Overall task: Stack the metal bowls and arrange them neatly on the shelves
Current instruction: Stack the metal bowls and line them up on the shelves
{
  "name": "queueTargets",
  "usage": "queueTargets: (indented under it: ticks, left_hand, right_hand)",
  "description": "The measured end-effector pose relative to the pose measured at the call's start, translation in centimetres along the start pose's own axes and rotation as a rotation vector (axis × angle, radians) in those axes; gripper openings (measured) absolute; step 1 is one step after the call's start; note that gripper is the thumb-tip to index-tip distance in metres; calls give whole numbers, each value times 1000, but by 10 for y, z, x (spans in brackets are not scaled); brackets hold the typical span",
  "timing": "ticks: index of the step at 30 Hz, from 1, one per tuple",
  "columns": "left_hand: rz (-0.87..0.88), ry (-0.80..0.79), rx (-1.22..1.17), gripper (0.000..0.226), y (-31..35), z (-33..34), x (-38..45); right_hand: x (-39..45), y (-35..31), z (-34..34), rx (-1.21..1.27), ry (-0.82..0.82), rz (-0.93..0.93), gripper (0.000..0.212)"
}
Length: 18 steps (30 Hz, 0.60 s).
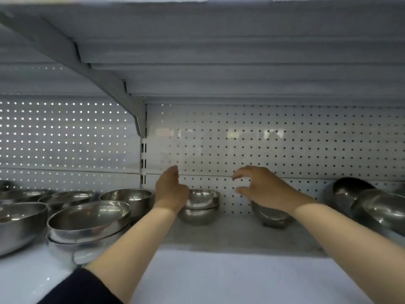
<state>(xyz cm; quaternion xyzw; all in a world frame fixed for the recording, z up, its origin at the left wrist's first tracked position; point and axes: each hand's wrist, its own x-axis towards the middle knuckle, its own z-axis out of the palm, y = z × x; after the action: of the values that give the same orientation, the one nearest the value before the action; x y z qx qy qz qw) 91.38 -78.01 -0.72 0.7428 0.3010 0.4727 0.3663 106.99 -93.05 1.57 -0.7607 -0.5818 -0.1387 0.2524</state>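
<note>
A dark sleeve (81, 286) covers the left upper arm at the bottom edge, and both bare forearms reach forward over the white shelf (219, 277). To the near left, a stack of wide metal bowls (87, 224) sits beside a large single bowl (19, 224), with more bowls (127, 198) behind them. Farther in, the left hand (172, 191) rests against the left side of a small stack of two nested bowls (201, 207) standing upright near the back of the shelf; its grip looks loosely curled, and I cannot tell whether it actually clasps the stack. The right hand (260, 189) hovers with its grip released, fingers spread, above another small bowl (271, 216). At the far right, tilted bowls (377, 209) lean together. Behind everything stands the perforated back panel (263, 139).
</note>
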Motion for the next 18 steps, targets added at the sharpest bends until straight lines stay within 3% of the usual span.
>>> queueTargets:
  ticks: [3,9,14,18]
  left_hand:
    - [47,-133,-51,64,29,13,-12]
    - [83,-452,294,59,48,93,-24]
    - [-12,-456,378,51,27,144,-30]
    - [-40,-494,320,57,4,152,-35]
  right_hand:
    - [-20,31,-29,-76,39,38,32]
    - [-47,90,-41,-203,35,154,25]
    - [-70,130,-15,-266,-82,166,53]
    - [-70,138,-1,-239,-112,128,48]
